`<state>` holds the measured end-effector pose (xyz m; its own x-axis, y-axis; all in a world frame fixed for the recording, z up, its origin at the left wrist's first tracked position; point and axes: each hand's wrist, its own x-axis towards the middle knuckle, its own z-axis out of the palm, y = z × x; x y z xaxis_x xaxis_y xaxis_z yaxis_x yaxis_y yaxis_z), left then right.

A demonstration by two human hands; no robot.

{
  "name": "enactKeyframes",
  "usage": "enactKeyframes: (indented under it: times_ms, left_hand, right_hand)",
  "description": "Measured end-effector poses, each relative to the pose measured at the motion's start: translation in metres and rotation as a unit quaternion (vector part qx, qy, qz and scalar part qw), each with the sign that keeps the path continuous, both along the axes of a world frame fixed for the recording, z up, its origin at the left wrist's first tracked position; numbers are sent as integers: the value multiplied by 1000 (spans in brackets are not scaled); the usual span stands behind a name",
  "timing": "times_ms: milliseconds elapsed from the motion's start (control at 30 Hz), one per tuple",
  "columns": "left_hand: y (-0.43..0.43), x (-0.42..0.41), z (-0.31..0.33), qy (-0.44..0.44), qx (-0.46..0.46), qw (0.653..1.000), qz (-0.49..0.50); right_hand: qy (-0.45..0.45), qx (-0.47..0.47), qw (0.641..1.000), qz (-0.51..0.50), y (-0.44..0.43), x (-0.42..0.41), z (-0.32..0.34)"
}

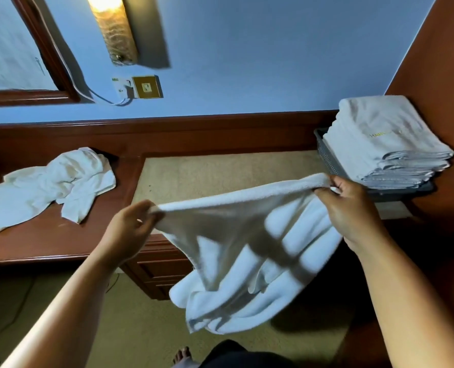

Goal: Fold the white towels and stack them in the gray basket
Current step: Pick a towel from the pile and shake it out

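Observation:
I hold a white towel (247, 251) stretched in the air between both hands, and its lower part hangs in loose folds toward the floor. My left hand (130, 229) pinches its top edge at the left corner. My right hand (353, 208) grips the top edge at the right corner. A gray basket (326, 155) stands at the right on the low surface, with several folded white towels (385, 144) stacked in it well above its rim. A crumpled white towel (53, 184) lies on the wooden desk at the left.
The brown wooden desk (35, 245) runs along the left, with drawers (157, 269) under its right end. A wall lamp (114, 30), a socket with a cable (138, 87) and a mirror frame (45, 49) are on the blue wall. Beige carpet (130, 328) lies below.

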<state>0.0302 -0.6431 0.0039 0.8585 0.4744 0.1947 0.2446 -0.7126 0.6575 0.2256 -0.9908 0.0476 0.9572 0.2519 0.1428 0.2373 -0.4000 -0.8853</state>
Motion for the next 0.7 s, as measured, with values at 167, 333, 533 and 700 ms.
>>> enactKeyframes:
  times_ms: [167, 333, 533, 700]
  left_hand:
    - [2, -1, 15, -169, -191, 959, 121]
    - [-6, 2, 33, -219, -331, 910, 119]
    - [-50, 17, 47, -193, -391, 897, 68]
    - [-105, 31, 47, -121, -420, 899, -4]
  right_hand:
    - [15, -7, 1000, -6, 11, 3, -10]
    - [37, -10, 999, -38, 13, 9, -23]
    - [135, 91, 985, -62, 16, 0, -38]
    - [198, 224, 953, -49, 31, -29, -17]
